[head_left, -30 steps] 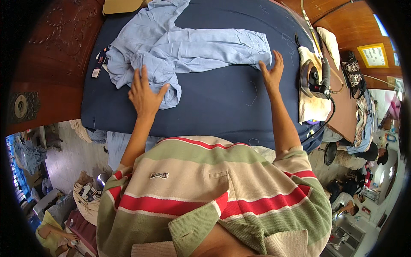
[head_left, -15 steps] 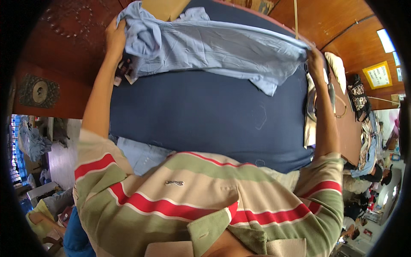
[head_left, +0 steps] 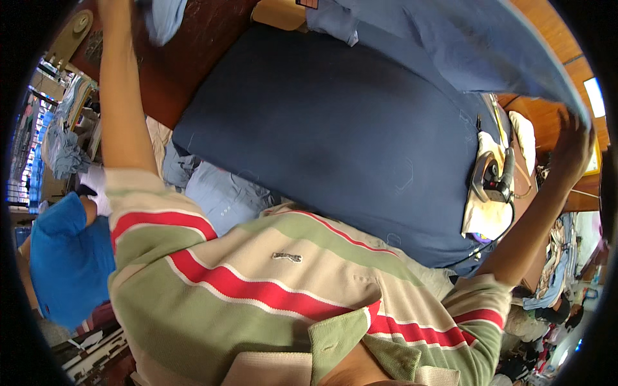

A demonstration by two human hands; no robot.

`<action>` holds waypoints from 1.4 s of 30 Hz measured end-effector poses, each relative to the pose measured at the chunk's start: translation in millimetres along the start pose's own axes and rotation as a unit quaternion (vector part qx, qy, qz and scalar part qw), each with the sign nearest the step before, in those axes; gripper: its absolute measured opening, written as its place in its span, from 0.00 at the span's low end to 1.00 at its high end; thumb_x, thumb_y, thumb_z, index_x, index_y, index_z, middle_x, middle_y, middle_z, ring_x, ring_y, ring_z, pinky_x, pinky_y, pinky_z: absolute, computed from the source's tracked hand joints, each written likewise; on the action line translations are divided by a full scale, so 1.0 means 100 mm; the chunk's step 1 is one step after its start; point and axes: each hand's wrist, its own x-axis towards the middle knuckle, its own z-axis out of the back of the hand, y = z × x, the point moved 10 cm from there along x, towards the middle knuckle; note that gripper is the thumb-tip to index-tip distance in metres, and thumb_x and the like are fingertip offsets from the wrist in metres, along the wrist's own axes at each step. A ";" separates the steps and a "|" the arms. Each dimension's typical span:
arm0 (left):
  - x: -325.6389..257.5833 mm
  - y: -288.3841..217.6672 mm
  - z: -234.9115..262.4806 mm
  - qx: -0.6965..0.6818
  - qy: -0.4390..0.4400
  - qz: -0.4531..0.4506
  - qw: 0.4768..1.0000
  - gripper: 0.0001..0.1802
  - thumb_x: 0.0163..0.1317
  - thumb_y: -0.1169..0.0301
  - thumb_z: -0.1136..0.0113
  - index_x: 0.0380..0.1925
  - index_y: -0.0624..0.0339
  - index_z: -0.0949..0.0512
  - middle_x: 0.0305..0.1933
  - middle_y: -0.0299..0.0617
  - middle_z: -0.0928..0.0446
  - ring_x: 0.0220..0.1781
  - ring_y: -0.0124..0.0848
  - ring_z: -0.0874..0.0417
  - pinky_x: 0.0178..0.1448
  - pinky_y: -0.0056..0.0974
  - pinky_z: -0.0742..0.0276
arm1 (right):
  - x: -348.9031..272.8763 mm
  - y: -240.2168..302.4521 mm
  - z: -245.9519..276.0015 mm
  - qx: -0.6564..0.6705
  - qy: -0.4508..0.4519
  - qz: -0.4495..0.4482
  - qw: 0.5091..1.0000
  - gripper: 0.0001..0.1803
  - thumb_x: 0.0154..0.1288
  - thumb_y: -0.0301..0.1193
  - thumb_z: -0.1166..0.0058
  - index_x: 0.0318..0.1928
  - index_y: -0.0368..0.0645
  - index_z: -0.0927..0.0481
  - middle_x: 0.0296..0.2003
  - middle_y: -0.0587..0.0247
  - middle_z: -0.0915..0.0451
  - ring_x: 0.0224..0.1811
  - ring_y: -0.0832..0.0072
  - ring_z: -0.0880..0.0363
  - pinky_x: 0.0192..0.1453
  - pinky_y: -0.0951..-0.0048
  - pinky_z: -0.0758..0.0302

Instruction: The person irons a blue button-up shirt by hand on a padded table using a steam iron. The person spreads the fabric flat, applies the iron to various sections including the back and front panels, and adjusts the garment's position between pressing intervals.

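Observation:
A light blue shirt is lifted and stretched across the top of the view, its far part cut off. At the far right my right hand is closed on its edge. My left arm reaches up at the far left; the left hand is at the top edge, its fingers out of sight. Light blue cloth hangs beside it; whether it belongs to the same shirt I cannot tell. Below the shirt lies a padded board covered in dark blue cloth.
An iron rests on a pale cloth at the board's right end, its cord trailing toward me. More light blue clothing lies along the near left edge. A person in a blue top is at the left. Wooden panels stand behind.
The shirt has risen off the board and swung up and away. My hands have moved up and farther apart. The iron now shows fully, and the view has turned somewhat.

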 end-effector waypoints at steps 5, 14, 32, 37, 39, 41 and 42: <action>-1.90 0.50 0.51 0.232 0.049 0.084 0.968 0.20 0.58 0.71 0.48 0.49 0.71 0.28 0.49 0.57 0.24 0.51 0.46 0.24 0.56 0.42 0.33 | -2.03 -0.16 -0.57 0.135 0.026 -0.150 0.979 0.15 0.65 0.29 0.54 0.47 0.33 0.25 0.47 0.57 0.25 0.47 0.72 0.26 0.52 0.70 0.28; -4.59 0.48 1.24 0.177 0.213 0.371 0.886 0.14 0.56 0.71 0.46 0.42 0.65 0.24 0.41 0.48 0.21 0.43 0.35 0.21 0.49 0.33 0.30 | -4.30 -0.08 -0.56 0.001 0.199 -0.289 0.936 0.16 0.59 0.16 0.57 0.48 0.34 0.26 0.42 0.54 0.23 0.48 0.68 0.26 0.56 0.71 0.34; -3.73 1.57 -0.30 0.398 0.240 0.283 0.839 0.28 0.60 0.51 0.51 0.58 0.51 0.32 0.59 0.43 0.31 0.58 0.43 0.29 0.57 0.54 0.36 | -3.34 -1.50 -1.31 -0.238 0.144 -0.251 0.927 0.20 0.63 0.35 0.50 0.53 0.40 0.29 0.53 0.51 0.29 0.56 0.56 0.33 0.59 0.60 0.38; -3.36 2.24 -1.08 0.381 0.278 0.348 0.810 0.29 0.61 0.48 0.55 0.57 0.52 0.31 0.57 0.43 0.29 0.59 0.41 0.29 0.59 0.47 0.33 | -3.20 -2.11 -1.77 -0.397 0.179 -0.268 0.859 0.22 0.65 0.44 0.55 0.56 0.48 0.29 0.59 0.55 0.34 0.61 0.58 0.36 0.62 0.59 0.40; -3.24 2.49 -1.34 0.378 0.293 0.375 0.794 0.29 0.59 0.48 0.51 0.56 0.53 0.30 0.58 0.44 0.30 0.61 0.40 0.30 0.57 0.48 0.31 | -3.22 -2.07 -1.89 -0.453 0.191 -0.264 0.830 0.22 0.65 0.45 0.57 0.57 0.51 0.30 0.61 0.57 0.35 0.62 0.59 0.36 0.62 0.57 0.41; -3.21 2.64 -1.64 0.414 0.399 0.377 0.727 0.28 0.56 0.49 0.46 0.52 0.54 0.28 0.58 0.46 0.29 0.60 0.40 0.28 0.56 0.48 0.30 | -3.24 -2.05 -1.91 -0.469 0.194 -0.267 0.819 0.22 0.65 0.45 0.57 0.57 0.54 0.30 0.62 0.58 0.35 0.63 0.61 0.38 0.63 0.56 0.42; -3.25 2.73 -1.76 0.391 0.412 0.419 0.708 0.24 0.55 0.53 0.43 0.49 0.54 0.26 0.57 0.46 0.28 0.58 0.40 0.26 0.56 0.48 0.29 | -3.24 -2.03 -1.88 -0.461 0.193 -0.265 0.824 0.22 0.66 0.46 0.58 0.57 0.54 0.30 0.62 0.59 0.35 0.64 0.61 0.39 0.62 0.54 0.41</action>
